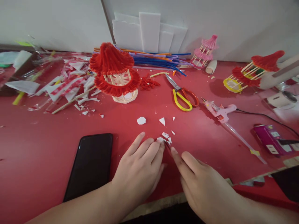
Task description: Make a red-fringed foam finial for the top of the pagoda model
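My left hand (142,161) presses a small white foam piece (160,140) flat against the red table with its fingertips. In the grip of my right hand (198,177) is a thin, dark-bladed knife (166,144); its handle is hidden by the fingers, and its tip meets the edge of the foam piece. Small white offcuts (166,136) lie right around the blade. Just beyond my fingers are a white octagon (141,120) and a white triangle (162,121), both lying flat.
A black phone (90,166) lies left of my hands. Behind stand a red fuzzy-roofed pagoda model (114,73), scraps (70,81) and pipe cleaners (154,62). Scissors (181,93), a pink glue gun (219,110) and a purple power block (273,140) are on the right.
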A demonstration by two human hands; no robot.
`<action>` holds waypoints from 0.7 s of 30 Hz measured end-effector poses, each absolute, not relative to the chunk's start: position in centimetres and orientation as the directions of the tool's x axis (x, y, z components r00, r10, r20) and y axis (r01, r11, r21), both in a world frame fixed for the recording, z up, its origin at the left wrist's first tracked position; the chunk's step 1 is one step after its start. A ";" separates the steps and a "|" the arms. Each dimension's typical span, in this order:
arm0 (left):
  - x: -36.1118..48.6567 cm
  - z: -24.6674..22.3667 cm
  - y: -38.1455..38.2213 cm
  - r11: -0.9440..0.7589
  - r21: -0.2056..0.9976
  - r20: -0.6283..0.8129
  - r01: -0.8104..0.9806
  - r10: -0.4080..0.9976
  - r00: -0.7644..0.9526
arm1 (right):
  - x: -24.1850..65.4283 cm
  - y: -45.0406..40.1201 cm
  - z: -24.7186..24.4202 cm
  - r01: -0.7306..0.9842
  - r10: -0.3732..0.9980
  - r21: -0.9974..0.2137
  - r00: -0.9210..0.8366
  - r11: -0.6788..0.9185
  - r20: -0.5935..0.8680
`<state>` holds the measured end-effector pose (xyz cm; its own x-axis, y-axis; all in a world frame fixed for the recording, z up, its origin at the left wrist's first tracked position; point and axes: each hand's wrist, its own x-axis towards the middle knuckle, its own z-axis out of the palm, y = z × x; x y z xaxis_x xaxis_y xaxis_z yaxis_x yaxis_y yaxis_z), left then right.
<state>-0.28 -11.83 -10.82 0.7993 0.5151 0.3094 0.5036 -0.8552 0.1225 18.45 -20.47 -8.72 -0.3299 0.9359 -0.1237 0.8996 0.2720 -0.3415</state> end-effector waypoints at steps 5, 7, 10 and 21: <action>0.1 -10.6 -11.7 -0.850 0.151 0.307 0.505 0.526 0.793 | 20.1 -21.3 -8.6 0.873 0.942 -0.448 -0.293 0.194 -0.162; 0.1 -10.5 -11.7 -0.846 0.153 0.290 0.511 0.532 0.795 | 21.1 -21.0 -8.7 0.851 0.967 -0.508 -0.223 0.134 -0.120; 0.1 -10.2 -11.6 -0.850 0.113 0.253 0.514 0.525 0.813 | 22.4 -19.7 -8.9 0.757 0.995 -0.652 -0.092 0.051 -0.029; 0.9 -8.2 -8.4 -0.766 0.231 -0.118 0.601 0.591 0.798 | 25.0 -14.0 -9.1 0.822 0.998 -0.567 0.030 -0.052 -0.049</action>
